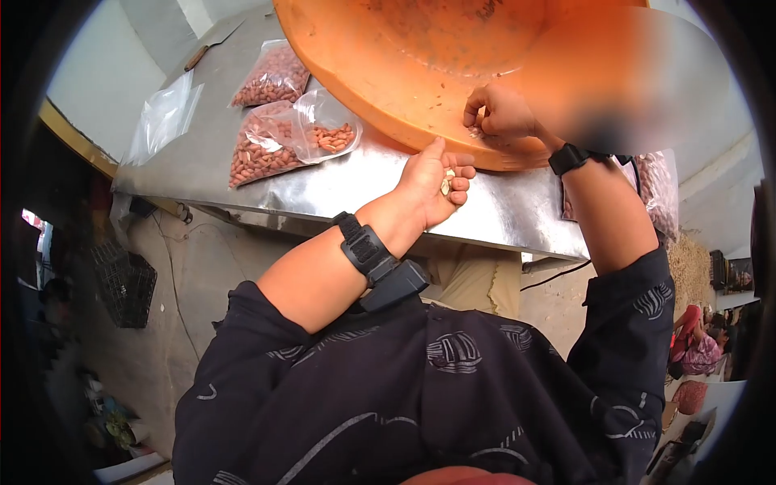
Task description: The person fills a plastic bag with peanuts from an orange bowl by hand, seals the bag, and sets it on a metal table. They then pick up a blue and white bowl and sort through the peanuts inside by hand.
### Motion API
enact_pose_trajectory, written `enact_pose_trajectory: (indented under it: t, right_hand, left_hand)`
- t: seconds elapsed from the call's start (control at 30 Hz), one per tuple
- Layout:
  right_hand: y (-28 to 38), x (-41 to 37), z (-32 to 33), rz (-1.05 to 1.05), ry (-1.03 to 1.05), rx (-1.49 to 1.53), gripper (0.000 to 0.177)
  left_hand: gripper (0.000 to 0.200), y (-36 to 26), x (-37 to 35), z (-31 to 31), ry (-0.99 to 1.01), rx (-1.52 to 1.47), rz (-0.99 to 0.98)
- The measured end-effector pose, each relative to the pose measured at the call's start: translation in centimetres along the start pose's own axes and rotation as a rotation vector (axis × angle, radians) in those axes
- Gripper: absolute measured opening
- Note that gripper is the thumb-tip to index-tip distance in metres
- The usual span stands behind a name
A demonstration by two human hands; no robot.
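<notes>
My left hand (436,186) is turned palm up just off the near rim of a large orange basin (388,105). Its fingers curl around a few pale nut pieces (446,184). Inside the basin, close to that rim, my right hand (505,113) has its fingertips pinched together over small crumbs. Whatever lies between those fingertips is too small to make out. Dark specks are scattered on the basin's wall. Left of the basin are a clear bag of reddish peanuts (259,149) and a smaller, partly filled bag (331,137) leaning on it.
Behind them lies another peanut bag (277,77) on the metal table (202,121). Flat plastic bags (164,117) and a wooden-handled knife (196,58) are at the far left. One more filled bag (659,190) stands at right. A black crate (125,283) sits on the floor.
</notes>
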State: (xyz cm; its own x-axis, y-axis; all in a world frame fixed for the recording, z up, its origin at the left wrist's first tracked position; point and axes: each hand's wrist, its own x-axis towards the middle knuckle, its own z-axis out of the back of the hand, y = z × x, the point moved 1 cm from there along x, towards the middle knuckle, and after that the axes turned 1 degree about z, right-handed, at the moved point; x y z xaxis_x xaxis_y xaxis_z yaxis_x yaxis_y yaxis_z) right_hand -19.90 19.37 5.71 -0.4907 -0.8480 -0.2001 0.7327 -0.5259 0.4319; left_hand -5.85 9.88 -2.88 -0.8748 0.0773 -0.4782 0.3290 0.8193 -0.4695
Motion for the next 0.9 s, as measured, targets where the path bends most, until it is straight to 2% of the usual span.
enact_pose_trajectory:
  t: [0.1, 0.2, 0.3, 0.7, 0.9]
  right_hand:
    - [-0.2, 0.0, 0.0, 0.027, 0.029, 0.038, 0.019]
    - [-0.4, 0.1, 0.0, 0.113, 0.035, -0.050, 0.021]
    - [-0.3, 0.0, 0.2, 0.107, 0.079, -0.012, 0.024]
    - [1.2, 0.8, -0.1, 0.174, 0.116, -0.014, 0.023]
    - [3.8, -1.0, -0.2, 0.300, 0.261, 0.341, 0.019]
  left_hand:
    - [0.052, -0.2, -0.3, -0.2, -0.012, 0.010, 0.024]
    - [0.050, -0.2, -0.2, -0.2, -0.013, 0.019, 0.047]
    - [0.049, -0.3, -0.2, -0.4, -0.022, 0.028, 0.054]
    - [0.047, -0.2, -0.4, -0.6, -0.027, 0.002, 0.046]
    - [0.044, -0.2, -0.3, -0.4, 0.011, -0.003, -0.031]
